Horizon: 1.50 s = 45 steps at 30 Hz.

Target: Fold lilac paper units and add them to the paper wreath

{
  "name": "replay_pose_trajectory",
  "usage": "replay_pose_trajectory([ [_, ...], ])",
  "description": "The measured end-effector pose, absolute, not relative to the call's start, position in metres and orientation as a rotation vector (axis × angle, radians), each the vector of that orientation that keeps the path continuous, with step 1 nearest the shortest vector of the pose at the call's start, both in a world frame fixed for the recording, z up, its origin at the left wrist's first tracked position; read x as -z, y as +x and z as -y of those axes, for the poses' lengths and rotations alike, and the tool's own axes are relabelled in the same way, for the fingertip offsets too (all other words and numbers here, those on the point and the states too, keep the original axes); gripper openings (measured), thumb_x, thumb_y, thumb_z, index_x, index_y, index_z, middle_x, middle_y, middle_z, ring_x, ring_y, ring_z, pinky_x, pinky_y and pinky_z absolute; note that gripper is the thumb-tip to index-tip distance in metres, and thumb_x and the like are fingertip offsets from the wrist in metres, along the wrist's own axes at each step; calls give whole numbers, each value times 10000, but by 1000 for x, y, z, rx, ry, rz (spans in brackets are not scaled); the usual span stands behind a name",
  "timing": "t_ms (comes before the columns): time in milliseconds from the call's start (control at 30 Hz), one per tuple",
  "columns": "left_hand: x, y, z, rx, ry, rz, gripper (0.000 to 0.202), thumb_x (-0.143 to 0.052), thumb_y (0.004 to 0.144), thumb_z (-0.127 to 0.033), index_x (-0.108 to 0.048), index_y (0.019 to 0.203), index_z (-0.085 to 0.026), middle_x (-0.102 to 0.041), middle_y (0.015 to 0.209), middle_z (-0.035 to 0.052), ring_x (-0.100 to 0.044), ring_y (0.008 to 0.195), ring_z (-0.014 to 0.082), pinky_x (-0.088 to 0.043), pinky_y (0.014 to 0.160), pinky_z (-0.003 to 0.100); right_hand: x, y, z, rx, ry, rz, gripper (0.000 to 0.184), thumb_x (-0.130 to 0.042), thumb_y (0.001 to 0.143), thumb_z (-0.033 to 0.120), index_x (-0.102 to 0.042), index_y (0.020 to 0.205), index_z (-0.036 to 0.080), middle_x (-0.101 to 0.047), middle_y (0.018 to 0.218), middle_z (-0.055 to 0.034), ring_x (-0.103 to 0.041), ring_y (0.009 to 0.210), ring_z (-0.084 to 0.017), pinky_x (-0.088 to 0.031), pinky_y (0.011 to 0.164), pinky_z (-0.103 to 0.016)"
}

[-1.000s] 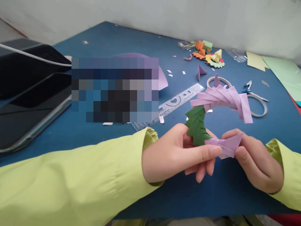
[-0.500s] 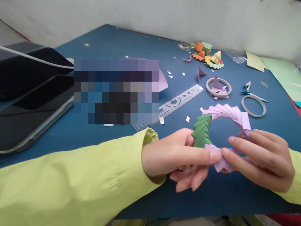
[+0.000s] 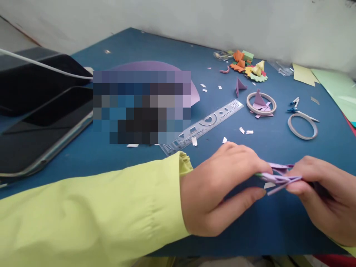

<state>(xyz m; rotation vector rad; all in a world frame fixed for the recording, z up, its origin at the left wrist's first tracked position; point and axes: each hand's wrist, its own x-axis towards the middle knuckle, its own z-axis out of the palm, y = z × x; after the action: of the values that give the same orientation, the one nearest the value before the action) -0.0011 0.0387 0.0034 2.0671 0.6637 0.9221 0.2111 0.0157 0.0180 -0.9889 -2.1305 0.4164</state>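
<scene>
A ring of folded paper, mostly lilac with a bit of green at its left, is turned edge-on between my hands. From the left, my left hand grips it, fingers over the top and thumb below at its near edge. My right hand pinches the ring's right side between thumb and fingers. One lilac flap sticks out below the rest, and a white paper scrap shows beneath the ring. Most of the ring's green part is hidden by my left hand.
Behind my left hand lies a clear stencil ruler. Farther right are a tape roll around lilac folded pieces, another tape roll and a compass. Colourful folded paper sits by the wall. A black tablet is at left.
The paper ring has tipped from facing me to edge-on. My left hand has rolled over so its back faces up, and my right hand has turned with the ring.
</scene>
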Motion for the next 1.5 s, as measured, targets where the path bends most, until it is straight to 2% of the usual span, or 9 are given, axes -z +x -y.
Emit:
replay_pose_trajectory([
  [167,-12,2,-16,-839,1701,-732,123,-541,899,-248,-634,823,-220,-656,697,15,-602,734,184,-435,767,296,-23,206,-2,-739,-1031,1965,170,-576,930,371,-607,826,240,-577,602,38,-519,510,-78,-430,487,-181],
  [267,-17,5,-7,-605,1186,-804,269,-525,920,-398,-602,750,-204,-553,494,-43,-521,493,121,-428,584,228,-24,204,-7,-1070,-1031,1888,144,-602,914,348,-623,1053,316,-629,686,40,-589,543,-89,-457,476,-159],
  [333,-18,7,-9,-492,1018,-776,349,-512,917,-437,-557,679,-185,-552,484,-39,-485,461,100,-402,542,205,-22,204,-14,-1196,-1002,1868,193,-619,907,288,-633,1094,333,-653,755,34,-611,592,-87,-472,508,-154],
  [533,-19,6,-26,-543,1151,-914,396,-496,919,-352,-468,559,-191,-485,425,-64,-439,434,76,-378,509,176,-15,204,-30,-1333,-1030,1754,116,-642,887,236,-726,950,283,-656,743,28,-547,580,-50,-432,515,-136],
  [700,-13,4,-33,-518,1205,-916,382,-473,915,-336,-456,558,-202,-476,420,-69,-438,421,78,-380,488,183,-11,204,-34,-1645,-1031,1541,20,-692,846,240,-682,846,257,-648,715,51,-592,645,-49,-473,590,-105],
  [833,-8,6,-41,-515,1217,-894,372,-485,900,-305,-461,544,-202,-481,414,-65,-458,425,87,-416,514,191,-8,203,-43,-1752,-1032,1455,90,-699,839,248,-639,782,211,-616,695,50,-541,611,-32,-450,569,-92],
  [1100,-7,11,-51,-540,1240,-954,380,-475,901,-307,-456,539,-191,-507,450,-50,-474,445,93,-425,520,199,-5,202,-60,-1614,-1135,1591,234,-658,860,327,-550,699,196,-495,636,39,-441,563,-72,-377,492,-173],
  [1300,-8,11,-45,-540,1287,-980,422,-453,905,-354,-447,519,-186,-482,465,-39,-436,443,88,-373,479,198,-3,203,-52,-1347,-1104,1840,179,-569,907,253,-511,744,205,-464,779,19,-483,640,-93,-414,549,-217],
  [1500,-9,10,-44,-562,1299,-977,446,-441,917,-390,-456,522,-184,-485,490,-33,-440,462,90,-381,503,202,-1,201,-46,-1184,-1111,1890,184,-554,931,271,-511,764,207,-468,762,20,-457,648,-90,-407,558,-215],
])
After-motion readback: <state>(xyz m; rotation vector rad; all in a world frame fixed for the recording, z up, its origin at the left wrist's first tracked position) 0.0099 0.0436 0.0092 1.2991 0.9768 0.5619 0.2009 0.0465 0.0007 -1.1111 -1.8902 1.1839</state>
